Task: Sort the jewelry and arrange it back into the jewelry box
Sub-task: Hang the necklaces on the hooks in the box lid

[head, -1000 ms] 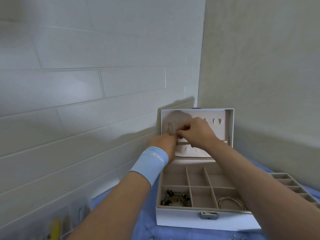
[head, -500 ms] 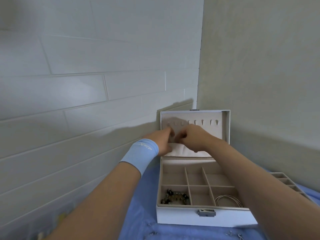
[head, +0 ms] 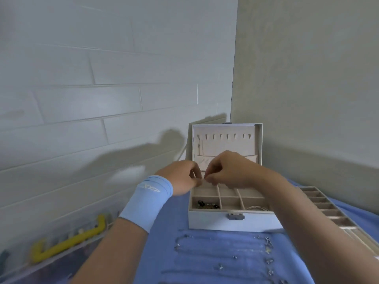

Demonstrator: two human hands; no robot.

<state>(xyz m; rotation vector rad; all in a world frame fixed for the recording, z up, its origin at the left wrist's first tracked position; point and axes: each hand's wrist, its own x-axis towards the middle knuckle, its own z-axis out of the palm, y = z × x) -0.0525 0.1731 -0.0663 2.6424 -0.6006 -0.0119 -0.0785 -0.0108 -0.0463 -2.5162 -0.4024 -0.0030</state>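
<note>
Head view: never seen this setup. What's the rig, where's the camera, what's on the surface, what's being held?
No machine: a person works bare-handed, filmed by one camera on their head looking forward and down. The left hand, wearing a blue wristband, and the right hand meet fingertip to fingertip over the open jewelry box, fingers curled as if pinching something too small to make out. The box's front left compartment holds a beaded piece, the front right thin wire hoops. It stands on a blue cloth where chains and small pieces lie in rows. A divided tray sits to its right, a clear case with a yellow part to the left.
</note>
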